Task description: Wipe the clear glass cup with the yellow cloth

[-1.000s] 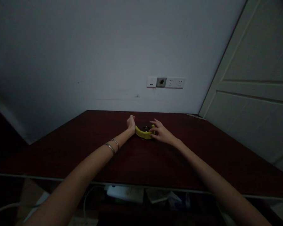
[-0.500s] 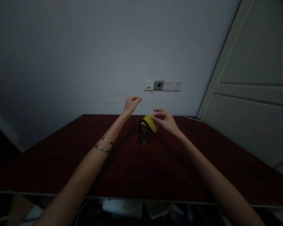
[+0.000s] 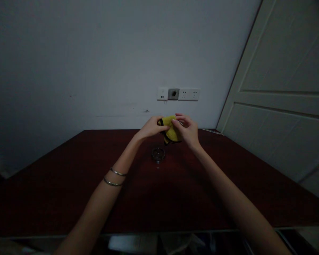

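Note:
A yellow cloth with dark edging (image 3: pixel 172 132) is held up between both hands, above the dark red table (image 3: pixel 127 209). My left hand (image 3: pixel 151 127) pinches its left side, thumb in front. My right hand (image 3: pixel 187 129) grips its upper right part with thumb and fingertips. Below the cloth, a small round clear glass dish (image 3: pixel 158 154) rests on the tabletop, apart from both hands. Two metal bangles (image 3: pixel 114 177) circle my left forearm.
Behind the table rises a pale wall with a row of sockets (image 3: pixel 178 94). A white panelled door (image 3: pixel 281 117) stands on the right. Under the table's front edge, a shelf holds a white object (image 3: pixel 133 243) and other items, dim and hard to make out.
My left hand has come over to the right and taken hold of the cloth. The cloth has risen off the glass dish, held by both hands. The view has shifted slightly.

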